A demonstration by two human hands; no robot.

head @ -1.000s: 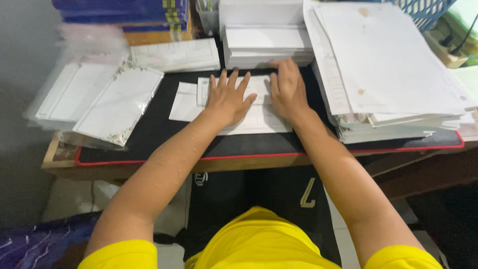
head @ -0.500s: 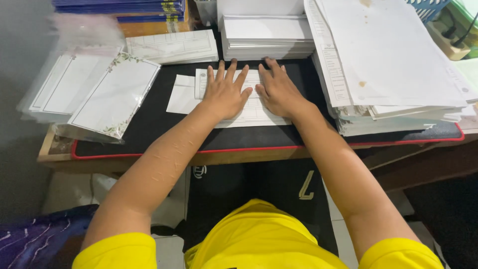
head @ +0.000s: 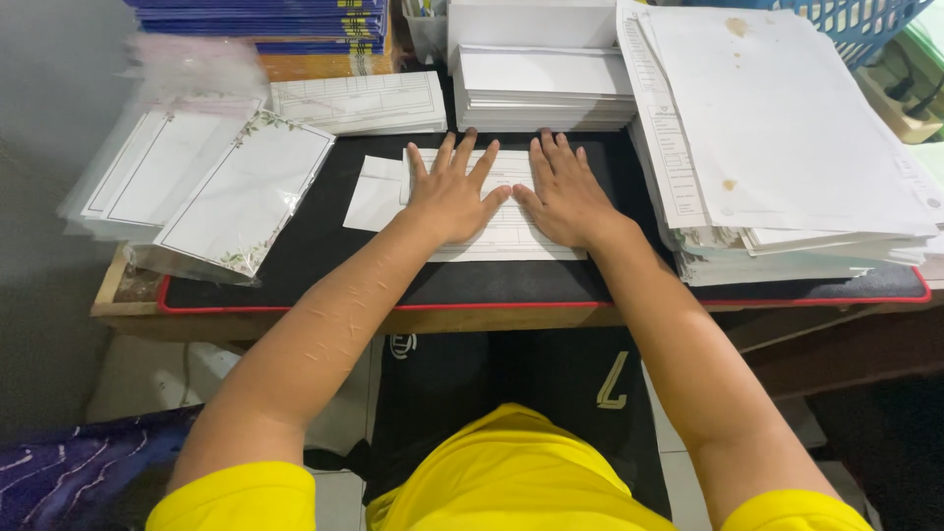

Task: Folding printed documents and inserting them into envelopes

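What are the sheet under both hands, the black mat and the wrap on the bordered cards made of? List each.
Sheet: paper, matte white; thin, flat, printed lines.
Black mat: probably fabric-topped rubber or foam; dull surface with a red edge.
Wrap: clear plastic film; glossy and see-through over the bordered cards.
The left hand and right hand press flat on the sheet.

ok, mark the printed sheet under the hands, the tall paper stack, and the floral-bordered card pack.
printed sheet [head: 511, 231], head view, bare lower part.
tall paper stack [head: 787, 128], head view, top sheet.
floral-bordered card pack [head: 246, 192], head view, middle of face.
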